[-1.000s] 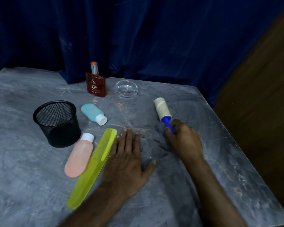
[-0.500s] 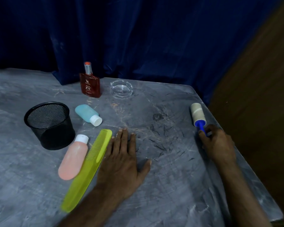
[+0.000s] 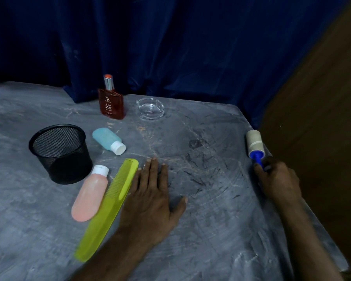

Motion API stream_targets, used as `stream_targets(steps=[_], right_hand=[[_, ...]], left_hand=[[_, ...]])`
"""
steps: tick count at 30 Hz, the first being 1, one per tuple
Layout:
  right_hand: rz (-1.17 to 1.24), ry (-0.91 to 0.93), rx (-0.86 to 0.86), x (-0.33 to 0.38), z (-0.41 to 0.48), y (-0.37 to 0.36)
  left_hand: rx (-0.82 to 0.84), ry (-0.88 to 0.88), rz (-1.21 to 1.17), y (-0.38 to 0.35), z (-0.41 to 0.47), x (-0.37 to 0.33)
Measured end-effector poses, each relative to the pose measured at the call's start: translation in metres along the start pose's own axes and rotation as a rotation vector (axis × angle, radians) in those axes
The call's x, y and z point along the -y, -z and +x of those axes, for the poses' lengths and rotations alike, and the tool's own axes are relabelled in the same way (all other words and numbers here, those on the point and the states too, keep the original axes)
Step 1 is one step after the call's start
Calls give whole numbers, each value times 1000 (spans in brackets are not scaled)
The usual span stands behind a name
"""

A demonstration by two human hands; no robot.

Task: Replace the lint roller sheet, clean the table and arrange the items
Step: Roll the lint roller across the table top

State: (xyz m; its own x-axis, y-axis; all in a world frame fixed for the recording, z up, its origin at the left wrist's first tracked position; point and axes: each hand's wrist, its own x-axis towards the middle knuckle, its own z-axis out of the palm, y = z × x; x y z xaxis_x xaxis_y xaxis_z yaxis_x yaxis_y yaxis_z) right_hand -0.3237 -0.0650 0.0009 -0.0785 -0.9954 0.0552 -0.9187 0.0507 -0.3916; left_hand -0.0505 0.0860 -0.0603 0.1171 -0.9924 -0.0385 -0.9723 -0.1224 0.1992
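Note:
My right hand (image 3: 277, 180) grips the blue handle of the lint roller (image 3: 254, 142), whose pale roll lies at the right edge of the grey table (image 3: 211, 230). Dark hairs (image 3: 203, 171) are scattered over the middle of the table. My left hand (image 3: 150, 199) rests flat, palm down, fingers apart, beside a yellow-green comb (image 3: 109, 205). A pink bottle (image 3: 89, 195) lies against the comb's left side. A blue bottle (image 3: 107, 140) lies behind them. A black mesh cup (image 3: 59, 153) stands at the left.
A red perfume bottle (image 3: 111, 102) stands at the back, with a clear glass ashtray (image 3: 150, 108) to its right. A dark blue curtain hangs behind the table. The table's right edge drops off beside a brown wall.
My right hand has dragged the lint roller from the table's middle to its right edge. The left hand has stayed flat in place.

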Motion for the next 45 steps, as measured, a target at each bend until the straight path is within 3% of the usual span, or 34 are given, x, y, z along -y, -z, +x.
stream_targets(steps=[20, 37, 45], right_hand=[[37, 475, 20, 128, -49, -70], [21, 644, 97, 160, -73, -83], [92, 619, 115, 151, -63, -79]], left_hand=[[-64, -13, -13, -4, 2, 0], [-102, -35, -43, 0, -2, -1], [-92, -2, -21, -1, -1, -2]])
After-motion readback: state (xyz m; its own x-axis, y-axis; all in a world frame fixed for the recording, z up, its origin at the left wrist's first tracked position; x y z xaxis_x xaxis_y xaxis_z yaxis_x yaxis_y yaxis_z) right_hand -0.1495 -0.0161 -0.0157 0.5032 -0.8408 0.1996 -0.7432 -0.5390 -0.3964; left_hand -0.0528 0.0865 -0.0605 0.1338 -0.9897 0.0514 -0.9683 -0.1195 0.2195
